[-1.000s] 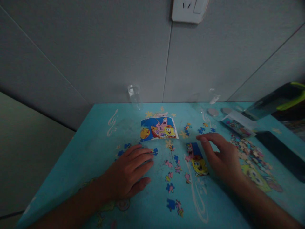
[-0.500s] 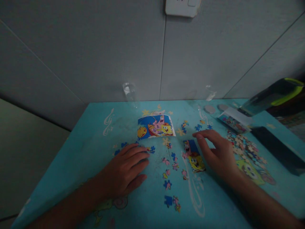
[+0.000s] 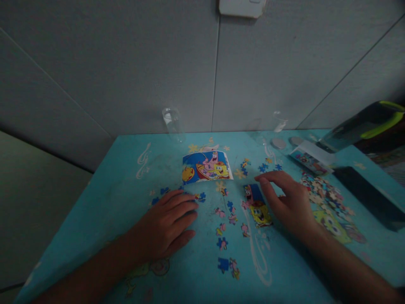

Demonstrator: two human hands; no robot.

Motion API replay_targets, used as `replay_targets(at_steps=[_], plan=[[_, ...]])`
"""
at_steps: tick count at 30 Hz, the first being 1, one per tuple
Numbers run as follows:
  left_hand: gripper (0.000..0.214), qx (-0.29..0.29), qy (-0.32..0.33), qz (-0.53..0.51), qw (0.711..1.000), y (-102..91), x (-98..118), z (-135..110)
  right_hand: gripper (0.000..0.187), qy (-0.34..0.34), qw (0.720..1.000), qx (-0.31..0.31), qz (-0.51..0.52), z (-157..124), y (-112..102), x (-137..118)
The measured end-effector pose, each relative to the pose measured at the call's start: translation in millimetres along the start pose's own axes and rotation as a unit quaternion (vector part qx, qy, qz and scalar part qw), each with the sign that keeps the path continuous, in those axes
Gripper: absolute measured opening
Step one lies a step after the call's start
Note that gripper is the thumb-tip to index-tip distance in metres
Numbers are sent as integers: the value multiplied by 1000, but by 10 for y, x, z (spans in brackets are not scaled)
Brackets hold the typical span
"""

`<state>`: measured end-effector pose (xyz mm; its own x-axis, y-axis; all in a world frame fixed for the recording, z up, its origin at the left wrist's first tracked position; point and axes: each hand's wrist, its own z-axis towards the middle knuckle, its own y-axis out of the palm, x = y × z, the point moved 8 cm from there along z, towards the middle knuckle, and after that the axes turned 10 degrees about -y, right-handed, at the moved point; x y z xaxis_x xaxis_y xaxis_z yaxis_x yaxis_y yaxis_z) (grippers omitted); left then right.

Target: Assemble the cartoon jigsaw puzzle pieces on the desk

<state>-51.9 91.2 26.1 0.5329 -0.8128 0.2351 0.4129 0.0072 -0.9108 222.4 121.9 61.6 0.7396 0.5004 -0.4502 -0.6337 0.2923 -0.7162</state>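
Observation:
My left hand (image 3: 172,221) lies flat on the table with its fingers apart, beside blue puzzle pieces (image 3: 164,191) partly hidden under its fingertips. My right hand (image 3: 289,200) is just right of a joined section of jigsaw puzzle (image 3: 257,207) showing a yellow cartoon face and blue background. Its thumb and index tips come together above that section's upper corner; anything between them is too small to make out. Between the hands lie several loose puzzle pieces (image 3: 222,243) in a rough column. A joined pair of pieces (image 3: 228,266) is nearest me. Behind them rests the curled reference picture (image 3: 207,167).
A heap of puzzle pieces (image 3: 325,196) lies right of my right hand, near a dark long box (image 3: 370,198) and a picture card (image 3: 311,158). Two clear cups (image 3: 173,124) stand by the wall, with round lids (image 3: 278,143) and a bottle (image 3: 357,126) at right.
The view has tilted very slightly. Both hands and the puzzle pieces hold the same places on the table.

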Motion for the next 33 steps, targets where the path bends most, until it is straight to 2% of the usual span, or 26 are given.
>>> replay_targets(at_steps=[6, 12, 17, 22, 27, 33], plan=[[24, 5, -12, 1, 1000, 17, -22, 26, 15, -14, 1000, -9, 3, 13, 16, -38], [24, 51, -88, -15, 995, 25, 67, 193, 17, -17, 1000, -9, 12, 15, 15, -69], [32, 4, -149, 11, 989, 236, 224, 545, 19, -28, 999, -7, 17, 35, 57, -58], [40, -13, -160, 19, 987, 348, 277, 829, 22, -7, 1000, -13, 6, 42, 92, 65], [25, -36, -190, -3, 981, 420, 267, 869, 23, -8, 1000, -18, 1, 50, 96, 115], [20, -38, -201, -37, 978, 458, 279, 841, 25, -9, 1000, -23, 5, 58, 83, 105]])
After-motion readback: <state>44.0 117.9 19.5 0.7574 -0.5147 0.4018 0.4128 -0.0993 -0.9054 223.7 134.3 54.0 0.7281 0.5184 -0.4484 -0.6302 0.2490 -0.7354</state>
